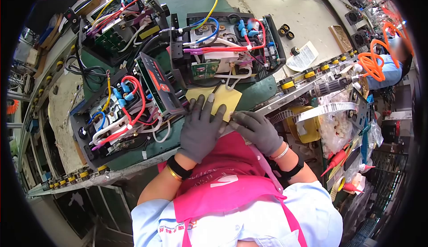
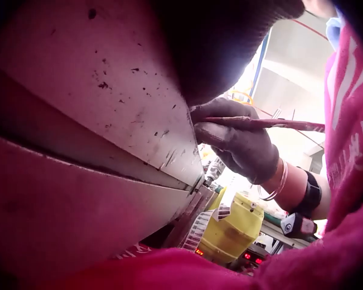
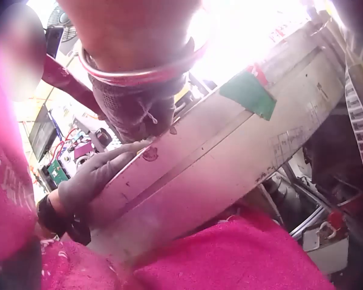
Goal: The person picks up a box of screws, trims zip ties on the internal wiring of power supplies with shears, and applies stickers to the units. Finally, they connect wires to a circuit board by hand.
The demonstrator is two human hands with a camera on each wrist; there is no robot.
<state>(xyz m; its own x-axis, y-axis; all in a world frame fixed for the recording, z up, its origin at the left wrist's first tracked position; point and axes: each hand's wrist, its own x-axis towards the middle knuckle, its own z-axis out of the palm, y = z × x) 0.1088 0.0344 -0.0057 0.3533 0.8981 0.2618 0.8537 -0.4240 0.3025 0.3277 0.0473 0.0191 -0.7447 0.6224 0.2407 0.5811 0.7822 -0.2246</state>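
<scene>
A yellow sheet (image 1: 228, 100) lies at the near edge of the green work surface. My left hand (image 1: 199, 129), in a grey glove, rests on it with the fingers stretched forward. At the sheet's right corner, my gloved right hand (image 1: 257, 132) pinches it between bent fingers and thumb. From the left wrist, the right hand (image 2: 245, 148) appears right at the table edge, with a strip of pink apron (image 2: 284, 124) crossing it. The right wrist view shows the left hand (image 3: 91, 181) flat along the same edge. Beyond the sheet stands an opened device (image 1: 229, 46) with exposed wiring.
Another opened device (image 1: 125, 117) stands left of my hands, its front panel (image 1: 160, 86) upright. A third device (image 1: 120, 24) is farther back. A roller rail (image 1: 307, 74), a paper leaflet (image 1: 303, 56) and a reel strip (image 1: 327, 109) lie to the right. Another person (image 1: 385, 71) is at far right.
</scene>
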